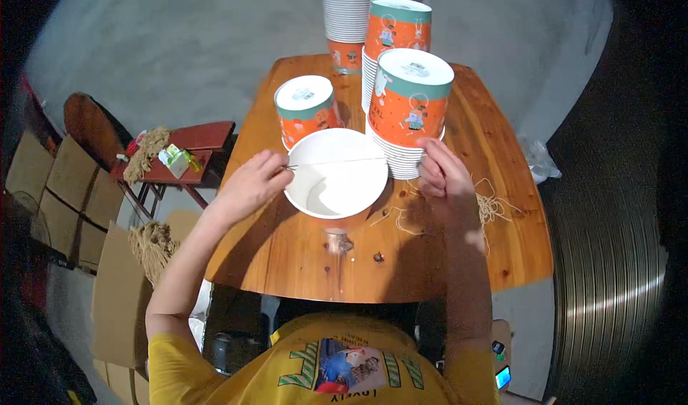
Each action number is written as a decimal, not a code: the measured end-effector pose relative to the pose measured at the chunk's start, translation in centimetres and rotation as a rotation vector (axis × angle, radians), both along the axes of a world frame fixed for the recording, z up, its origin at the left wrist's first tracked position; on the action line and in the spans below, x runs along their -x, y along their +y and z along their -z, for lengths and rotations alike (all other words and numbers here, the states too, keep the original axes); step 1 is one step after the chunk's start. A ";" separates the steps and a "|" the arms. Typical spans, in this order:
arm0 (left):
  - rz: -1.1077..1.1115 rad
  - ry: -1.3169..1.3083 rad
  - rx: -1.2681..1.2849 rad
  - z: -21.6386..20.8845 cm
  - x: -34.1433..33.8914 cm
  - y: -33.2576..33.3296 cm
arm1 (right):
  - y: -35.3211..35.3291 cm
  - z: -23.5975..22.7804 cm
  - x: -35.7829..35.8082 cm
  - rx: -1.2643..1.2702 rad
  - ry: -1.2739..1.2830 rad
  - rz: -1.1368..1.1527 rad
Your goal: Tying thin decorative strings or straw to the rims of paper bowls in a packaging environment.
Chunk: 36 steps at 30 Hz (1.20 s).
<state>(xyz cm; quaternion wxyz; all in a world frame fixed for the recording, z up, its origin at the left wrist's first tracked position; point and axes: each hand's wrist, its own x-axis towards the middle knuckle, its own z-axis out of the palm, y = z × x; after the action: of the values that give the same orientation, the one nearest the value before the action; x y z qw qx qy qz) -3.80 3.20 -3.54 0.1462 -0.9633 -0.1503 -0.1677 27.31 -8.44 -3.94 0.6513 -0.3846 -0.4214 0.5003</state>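
Note:
A white-lined paper bucket [337,199] stands on the table in front of me with its round mouth facing up. Across that mouth runs a thin thread [340,163], stretched nearly straight. At the bucket's left rim my left hand [259,181] is closed in a pinch on the thread, with a small dark bit at its fingertips. Right of the bucket, my right hand [443,170] is closed with fingers and thumb together, in line with the thread. Where the thread meets the right fingers is hard to see.
Upside-down orange and green paper buckets [410,111] stand in stacks behind, with a shorter one [304,93] at left and a tall white-rimmed stack [350,11] farther back. Loose string [494,206] lies on the wooden table [294,269]. A red bench [204,136] and cardboard boxes [115,290] are at left.

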 end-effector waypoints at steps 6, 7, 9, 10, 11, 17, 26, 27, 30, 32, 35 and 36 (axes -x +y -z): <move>-0.105 -0.410 0.336 -1.3 -1.4 -2.5 | -0.9 -0.5 1.8 0.117 0.403 0.005; -0.038 -0.552 0.386 -1.3 -2.9 -3.6 | -0.8 -0.9 2.7 0.100 0.419 -0.008; -0.011 -0.719 0.839 -1.3 -6.0 -7.7 | -1.1 -2.2 4.9 0.094 0.393 -0.053; -0.040 -0.689 1.046 -2.1 -7.3 -9.8 | -1.3 -2.8 5.9 0.101 0.377 -0.062; -0.008 -0.718 1.127 -1.3 -8.3 -10.5 | -1.3 -3.1 7.0 0.107 0.359 -0.079; -0.014 -0.795 1.594 -0.8 -9.8 -10.8 | -1.7 -3.1 7.7 0.006 0.301 -0.005; -0.220 -0.504 1.523 -1.8 -8.7 -10.5 | -1.2 -0.2 4.1 0.058 0.242 0.227; -0.178 -0.467 1.294 -1.9 -8.5 -10.1 | -0.9 0.5 3.4 0.055 0.245 0.228; -0.167 -0.417 1.094 -2.6 -9.1 -9.3 | -0.3 2.9 1.6 0.043 -0.083 0.241; -0.146 -0.359 1.056 -2.9 -9.9 -8.8 | -0.6 3.5 1.7 -0.252 -1.071 0.773; 0.107 -0.413 0.776 -1.6 -11.0 -7.1 | -2.3 1.6 2.6 0.075 -0.599 0.195; 0.110 -0.409 0.779 -1.7 -11.4 -7.0 | -3.2 1.0 4.3 0.107 -0.265 0.128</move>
<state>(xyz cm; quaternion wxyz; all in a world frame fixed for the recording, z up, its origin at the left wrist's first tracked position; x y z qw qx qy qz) 7.59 -3.80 -1.88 -0.2694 -0.9001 -0.1767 -0.2932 23.01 -11.60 -4.97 0.5991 -0.5075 -0.4510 0.4243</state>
